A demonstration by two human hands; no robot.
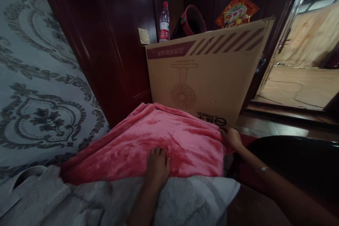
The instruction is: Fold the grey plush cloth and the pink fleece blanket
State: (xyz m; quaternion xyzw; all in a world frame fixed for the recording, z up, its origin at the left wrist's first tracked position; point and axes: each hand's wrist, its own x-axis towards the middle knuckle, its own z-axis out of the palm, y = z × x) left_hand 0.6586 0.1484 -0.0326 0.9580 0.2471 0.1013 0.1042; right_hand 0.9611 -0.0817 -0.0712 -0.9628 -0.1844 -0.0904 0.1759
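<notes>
A pink fleece blanket [148, 137] lies spread over a surface in front of me, on top of a grey-white fleece layer [111, 201]. My left hand [158, 166] lies flat on the pink blanket near its near edge, fingers together and pointing away. My right hand [232, 137] is at the blanket's right edge, fingers curled on the fabric there, just below the cardboard box. A thin bracelet shows on the right wrist.
A large cardboard box [206, 77] with a fan drawing stands behind the blanket. On it are a water bottle [164, 23] and a red-and-black object [192, 21]. Dark wooden panels [106, 42] rise behind. Patterned fabric [34, 77] fills the left. An open doorway [299, 70] is at right.
</notes>
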